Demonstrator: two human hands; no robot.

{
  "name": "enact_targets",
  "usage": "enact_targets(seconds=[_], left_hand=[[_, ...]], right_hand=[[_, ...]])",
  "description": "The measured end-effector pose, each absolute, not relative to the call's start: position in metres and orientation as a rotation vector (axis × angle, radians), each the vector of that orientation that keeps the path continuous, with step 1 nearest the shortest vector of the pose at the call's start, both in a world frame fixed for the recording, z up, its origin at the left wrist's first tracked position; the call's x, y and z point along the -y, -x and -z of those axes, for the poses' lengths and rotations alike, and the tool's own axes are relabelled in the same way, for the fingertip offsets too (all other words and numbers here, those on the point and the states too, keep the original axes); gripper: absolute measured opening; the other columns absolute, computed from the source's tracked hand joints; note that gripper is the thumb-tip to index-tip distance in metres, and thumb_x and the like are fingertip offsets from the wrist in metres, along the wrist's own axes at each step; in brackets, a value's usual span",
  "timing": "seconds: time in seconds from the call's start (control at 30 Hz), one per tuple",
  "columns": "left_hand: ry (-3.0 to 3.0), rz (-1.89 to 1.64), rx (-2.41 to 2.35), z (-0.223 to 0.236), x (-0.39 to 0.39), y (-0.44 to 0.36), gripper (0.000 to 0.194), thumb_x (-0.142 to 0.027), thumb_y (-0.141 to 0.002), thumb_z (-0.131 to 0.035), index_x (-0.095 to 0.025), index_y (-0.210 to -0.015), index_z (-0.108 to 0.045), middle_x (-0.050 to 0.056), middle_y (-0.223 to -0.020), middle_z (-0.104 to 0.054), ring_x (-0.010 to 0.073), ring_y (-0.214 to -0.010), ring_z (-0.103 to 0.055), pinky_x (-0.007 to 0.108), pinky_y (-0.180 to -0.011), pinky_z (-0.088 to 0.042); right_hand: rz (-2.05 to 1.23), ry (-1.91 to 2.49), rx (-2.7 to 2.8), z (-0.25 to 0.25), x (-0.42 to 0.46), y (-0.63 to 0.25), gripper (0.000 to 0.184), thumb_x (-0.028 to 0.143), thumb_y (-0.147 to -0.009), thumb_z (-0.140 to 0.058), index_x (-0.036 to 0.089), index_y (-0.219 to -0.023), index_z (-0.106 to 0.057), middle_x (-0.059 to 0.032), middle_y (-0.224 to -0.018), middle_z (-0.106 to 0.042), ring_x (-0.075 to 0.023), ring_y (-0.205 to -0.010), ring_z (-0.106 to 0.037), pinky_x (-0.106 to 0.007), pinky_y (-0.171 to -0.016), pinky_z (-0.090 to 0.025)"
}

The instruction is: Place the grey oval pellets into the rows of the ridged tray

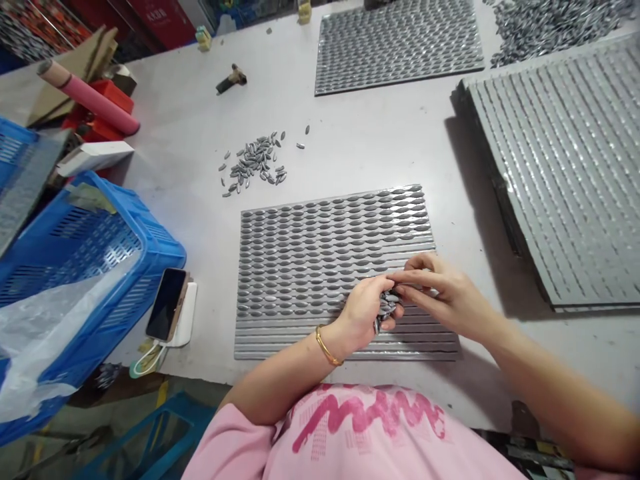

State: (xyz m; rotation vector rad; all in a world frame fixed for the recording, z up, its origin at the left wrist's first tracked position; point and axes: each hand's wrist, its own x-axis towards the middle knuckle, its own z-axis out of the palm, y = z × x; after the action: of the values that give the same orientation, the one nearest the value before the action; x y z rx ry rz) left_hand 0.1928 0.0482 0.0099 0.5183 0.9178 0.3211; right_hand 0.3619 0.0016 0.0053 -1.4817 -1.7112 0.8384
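My left hand (pixel 367 303) is cupped around several small grey spindle-shaped metal pieces (pixel 388 305), which show between the thumb and fingers. Thumb and fingertips of my right hand (pixel 440 290) are brought together at the edge of that handful, by the left thumb; whatever they pinch is hidden. Both hands are over the lower right of a grooved grey board (pixel 310 327). Similar pieces lie end to end in rows along its upper grooves, while bare grooves show at the bottom and right, partly covered by my hands.
A loose heap of grey pieces (pixel 255 160) lies behind the board. At right stands a stack of grooved boards (pixel 565 180); another filled board (pixel 400 47) and a bigger heap (pixel 555 27) lie farther back. Leftward are a blue crate (pixel 155 233), a phone (pixel 167 303) and a pink roll (pixel 95 103).
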Motion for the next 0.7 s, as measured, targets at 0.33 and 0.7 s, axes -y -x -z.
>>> enact_targets(seconds=[0.33, 0.7], left_hand=[[-0.622, -0.175, -0.869, -0.02, -0.05, -0.199, 0.025, -0.032, -0.083, -0.051, -0.016, -0.096, -0.064, 0.002, -0.075, -0.058, 0.0077, -0.05, -0.049, 0.016, -0.037, -0.021], [-0.48, -0.254, -0.92, -0.017, -0.057, -0.196, 0.027, -0.026, -0.079, -0.057, -0.021, -0.104, -0.048, 0.003, -0.076, -0.066, 0.0095, -0.051, -0.052, 0.016, -0.038, -0.023]], right_hand=[[-0.688, 1.555, 1.821, 0.005, 0.015, -0.367, 0.032, 0.02, -0.097, -0.048, 0.029, -0.118, -0.069, -0.0065, -0.097, -0.069, -0.0184, -0.085, -0.065, -0.032, -0.069, -0.053], [-0.355, 1.78, 1.745, 0.03, -0.034, -0.425, 0.021, 0.03, -0.095, -0.051, 0.025, -0.097, -0.071, -0.0061, -0.09, -0.071, -0.0208, -0.076, -0.065, -0.036, -0.07, -0.051]])
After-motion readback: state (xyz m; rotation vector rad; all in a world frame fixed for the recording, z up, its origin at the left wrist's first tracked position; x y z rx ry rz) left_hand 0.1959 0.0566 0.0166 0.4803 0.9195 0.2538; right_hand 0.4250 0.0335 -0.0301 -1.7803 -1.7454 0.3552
